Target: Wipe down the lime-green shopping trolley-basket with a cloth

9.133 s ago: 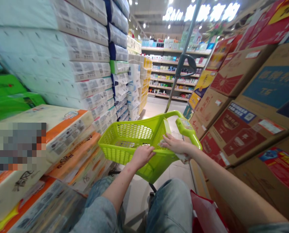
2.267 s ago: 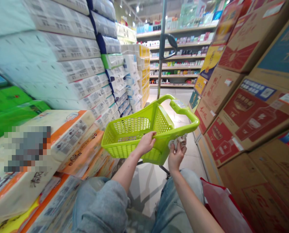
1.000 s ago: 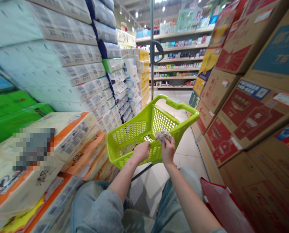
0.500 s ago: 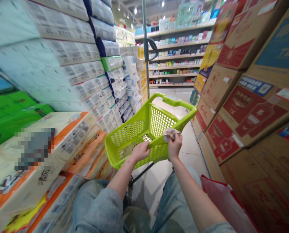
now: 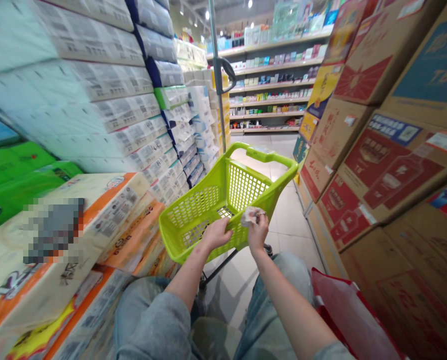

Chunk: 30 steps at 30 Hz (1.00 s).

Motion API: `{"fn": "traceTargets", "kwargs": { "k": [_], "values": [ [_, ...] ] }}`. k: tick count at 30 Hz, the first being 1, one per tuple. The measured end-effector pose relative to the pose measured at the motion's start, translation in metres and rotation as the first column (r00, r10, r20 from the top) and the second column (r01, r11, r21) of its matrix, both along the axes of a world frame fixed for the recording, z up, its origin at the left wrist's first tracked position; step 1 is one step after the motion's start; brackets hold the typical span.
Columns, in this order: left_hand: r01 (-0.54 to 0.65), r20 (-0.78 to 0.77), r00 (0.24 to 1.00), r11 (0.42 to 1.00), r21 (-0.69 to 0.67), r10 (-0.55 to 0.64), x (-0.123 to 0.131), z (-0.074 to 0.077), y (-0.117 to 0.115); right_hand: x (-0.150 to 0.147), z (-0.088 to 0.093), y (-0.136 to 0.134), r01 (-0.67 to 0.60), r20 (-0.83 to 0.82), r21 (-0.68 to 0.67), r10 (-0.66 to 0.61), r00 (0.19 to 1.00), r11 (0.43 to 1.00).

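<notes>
A lime-green shopping cart with perforated basket walls stands in front of me, tilted in view. My left hand grips the near rim of its basket, fingers over the edge. Just to the right, my right hand is closed on a crumpled whitish cloth or tissue with darker marks, held against the outer side near the rim. The inside of the basket shows only its perforated floor and walls. A grey pole with a looped handle rises behind the cart.
Stacked tissue packs line the left side, with a dark pixelated object on a nearer pack. Cardboard boxes are piled at the right. A red-edged bag lies by my right leg. Stocked shelves stand beyond.
My right hand has moved left along the cart's side with the crumpled cloth, closer to my left hand. The cart and pole appear slightly further left. My left hand keeps its grip.
</notes>
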<state>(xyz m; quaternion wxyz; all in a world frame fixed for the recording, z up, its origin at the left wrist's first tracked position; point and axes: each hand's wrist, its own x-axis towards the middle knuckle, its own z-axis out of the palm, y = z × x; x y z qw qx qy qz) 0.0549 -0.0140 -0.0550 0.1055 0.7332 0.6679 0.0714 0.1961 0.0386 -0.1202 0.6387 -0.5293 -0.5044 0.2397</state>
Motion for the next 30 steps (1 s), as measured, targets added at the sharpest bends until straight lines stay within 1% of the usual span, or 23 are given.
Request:
{"fn": "traceTargets", "kwargs": {
  "k": [2, 3, 4, 6, 8, 11, 13, 15, 18, 21, 23, 26, 28, 30],
  "values": [
    [0.004, -0.013, 1.000, 1.000, 0.002, -0.004, -0.001, 0.000, -0.002, 0.017, 0.001, 0.021, 0.114, -0.039, -0.010, -0.115, 0.993, 0.993],
    [0.008, -0.017, 1.000, 1.000, 0.001, -0.008, -0.001, 0.000, -0.002, 0.025, 0.002, 0.031, 0.152, -0.032, -0.024, -0.153, 0.988, 0.988],
    [0.010, -0.018, 1.000, 1.000, 0.000, -0.010, -0.001, 0.000, -0.003, 0.031, 0.002, 0.038, 0.177, -0.036, -0.041, -0.179, 0.983, 0.983],
    [0.011, -0.019, 1.000, 1.000, -0.001, -0.011, -0.001, 0.001, -0.004, 0.034, 0.002, 0.043, 0.163, -0.013, -0.032, -0.163, 0.987, 0.986],
    [0.008, -0.021, 1.000, 1.000, 0.001, -0.008, 0.000, 0.000, -0.004, 0.026, -0.001, 0.033, 0.094, 0.027, 0.009, -0.094, 0.995, 0.996],
    [-0.007, -0.024, 1.000, 1.000, -0.004, 0.007, 0.001, -0.001, -0.003, 0.001, -0.011, 0.000, -0.027, 0.114, 0.066, 0.019, 0.993, 0.997],
    [-0.012, -0.011, 1.000, 1.000, 0.000, 0.012, 0.000, -0.001, -0.003, -0.015, -0.018, -0.021, -0.125, 0.194, 0.102, 0.104, 0.975, 0.987],
    [-0.008, 0.010, 1.000, 1.000, 0.016, 0.008, -0.002, -0.001, -0.003, -0.024, -0.022, -0.034, -0.197, 0.255, 0.132, 0.159, 0.954, 0.972],
    [-0.017, 0.009, 1.000, 1.000, 0.023, 0.016, -0.007, -0.002, -0.005, -0.022, -0.026, -0.031, -0.273, 0.368, 0.193, 0.189, 0.911, 0.942],
    [-0.040, -0.030, 0.999, 0.999, 0.010, 0.040, -0.011, -0.001, -0.007, -0.008, -0.030, -0.012, -0.348, 0.481, 0.227, 0.206, 0.852, 0.910],
    [-0.052, -0.049, 0.997, 0.999, 0.003, 0.052, -0.013, -0.001, -0.008, 0.004, -0.037, 0.002, -0.322, 0.522, 0.187, 0.184, 0.833, 0.928],
    [-0.054, -0.064, 0.997, 0.999, -0.003, 0.054, -0.014, 0.000, -0.009, 0.022, -0.050, 0.018, -0.209, 0.566, 0.055, 0.143, 0.812, 0.976],
    [-0.050, -0.069, 0.996, 0.999, 0.001, 0.050, -0.014, 0.000, -0.009, 0.030, -0.058, 0.022, -0.148, 0.615, -0.044, 0.143, 0.775, 0.988],
    [-0.045, -0.070, 0.996, 0.999, 0.007, 0.046, -0.013, 0.000, -0.008, 0.035, -0.062, 0.023, -0.098, 0.674, -0.131, 0.161, 0.720, 0.986]
  ]
}}
